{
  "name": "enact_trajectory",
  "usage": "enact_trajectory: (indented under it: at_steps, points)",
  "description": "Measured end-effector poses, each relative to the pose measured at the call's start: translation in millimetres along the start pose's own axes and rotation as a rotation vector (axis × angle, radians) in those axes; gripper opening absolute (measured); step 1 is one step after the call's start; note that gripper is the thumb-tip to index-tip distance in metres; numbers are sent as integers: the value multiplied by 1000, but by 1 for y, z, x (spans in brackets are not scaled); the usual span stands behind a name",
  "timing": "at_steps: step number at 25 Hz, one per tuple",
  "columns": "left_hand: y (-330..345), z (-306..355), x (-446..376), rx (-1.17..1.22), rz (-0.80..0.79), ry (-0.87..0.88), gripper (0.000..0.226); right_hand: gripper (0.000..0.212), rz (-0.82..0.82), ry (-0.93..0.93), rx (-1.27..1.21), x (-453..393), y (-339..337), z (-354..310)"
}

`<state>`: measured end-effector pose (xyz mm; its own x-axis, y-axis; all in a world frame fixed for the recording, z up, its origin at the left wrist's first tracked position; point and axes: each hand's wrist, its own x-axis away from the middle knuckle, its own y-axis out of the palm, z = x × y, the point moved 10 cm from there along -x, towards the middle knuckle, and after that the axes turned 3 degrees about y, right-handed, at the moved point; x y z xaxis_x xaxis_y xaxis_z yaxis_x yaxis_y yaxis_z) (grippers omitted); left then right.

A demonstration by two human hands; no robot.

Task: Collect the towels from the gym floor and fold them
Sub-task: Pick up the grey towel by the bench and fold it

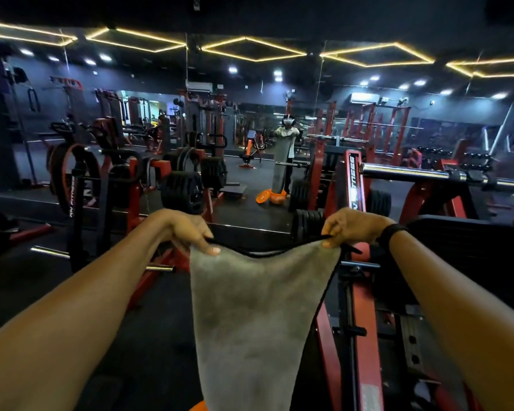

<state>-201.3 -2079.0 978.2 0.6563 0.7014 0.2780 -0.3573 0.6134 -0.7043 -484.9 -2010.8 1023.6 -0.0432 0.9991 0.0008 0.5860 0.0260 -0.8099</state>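
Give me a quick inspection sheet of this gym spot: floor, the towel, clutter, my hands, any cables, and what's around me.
Surface: dark gym floor, dimly lit.
Job's things: one grey towel held up by its top corners, hanging unfolded.
Clutter: orange object on the floor near the mirror; kind unclear.
Grippers: left hand and right hand each pinch a top corner; black band on the right wrist.
Cables: nothing seen clearly.
Surroundings: red weight machines, stacked plates, chrome bar, wall mirror reflecting the person.
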Motion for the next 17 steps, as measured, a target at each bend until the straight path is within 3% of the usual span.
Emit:
enact_trajectory:
  at_steps: [2,3,4,6,7,8,10,11,12,14,15,16,17]
  points:
    - [-42,11,1,597,330,316,72,24,206,-158,-598,8,-42,-14]
    - [-53,7,1,800,414,395,84,47,209,-187,-853,6,-50,-10]
    - [-47,4,-3,846,388,395,94,68,118,-131,-930,1,-38,-6]
    - [14,-3,-18,644,116,217,99,80,-177,83,-654,1,35,9]
    - [35,-6,-22,574,30,169,96,71,-254,119,-549,-3,60,14]
    - [37,-5,-25,584,48,195,92,53,-238,100,-551,-6,67,11]
    - [3,-5,-22,793,297,299,75,17,20,-24,-777,-10,32,0]
    - [-11,-10,-18,929,372,314,69,19,90,-67,-946,-10,15,1]
    - [-15,-12,-17,930,348,287,69,28,63,-76,-1033,-10,11,0]
    - [17,-9,-11,525,64,97,82,37,-120,51,-781,-8,45,3]
    - [32,-10,-7,380,-28,59,87,30,-182,93,-652,-9,64,8]
    - [32,-9,-8,382,-19,116,91,18,-139,79,-635,-13,67,10]
    - [18,-8,-8,479,93,166,95,11,-25,52,-725,-16,55,10]
